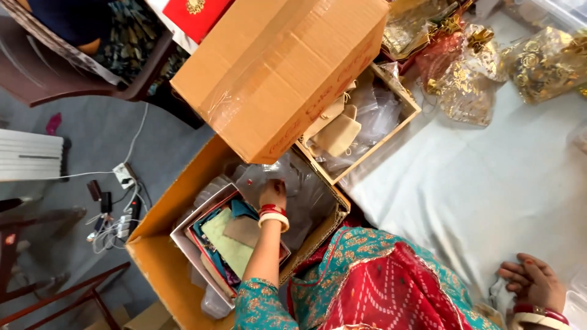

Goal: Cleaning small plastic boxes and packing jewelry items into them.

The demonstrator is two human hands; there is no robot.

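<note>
Left hand reaching into the open cardboard box.
Its fingers are pinching clear plastic bags; the right hand is resting, fingers loosely curled, on the white sheet.

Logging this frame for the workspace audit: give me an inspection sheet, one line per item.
Surface: white sheet at right, bare in the middle; grey floor at left.
Job's things: open cardboard box on the floor, holding clear plastic bags and a white tray of coloured cloth pieces.
Clutter: large closed carton, wooden tray with beige pouches, gold gift bags.
Grippers: left hand down in the open box on the plastic bags, grip not readable; right hand resting on the sheet, fingers loose, holding nothing.
Cables: white power strip with tangled plugs and leads on the floor.
Surroundings: dark chair, wooden frame.
</note>
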